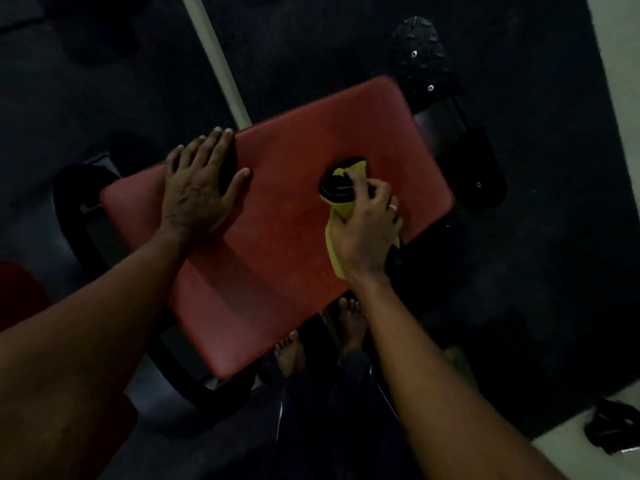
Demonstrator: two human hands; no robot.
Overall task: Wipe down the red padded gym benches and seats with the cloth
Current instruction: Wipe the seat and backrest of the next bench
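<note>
A red padded bench seat (pixel 287 216) fills the middle of the view, tilted diagonally. My left hand (pixel 199 183) lies flat on its upper left edge with fingers spread, covering a dark patch. My right hand (pixel 367 226) grips a yellow cloth (pixel 337 258) on the right part of the pad, with the fingers curled round the cloth. A small round black object (pixel 337 190) sits on the pad just beyond my fingertips, with a corner of the cloth touching it.
The black metal frame (pixel 194 382) of the bench curves beneath the pad at left and bottom. A black studded footplate (pixel 420 53) and bracket (pixel 478 171) stand at the upper right. My bare feet (pixel 351 323) are on the dark floor below the pad. Another red pad (pixel 20 292) shows at far left.
</note>
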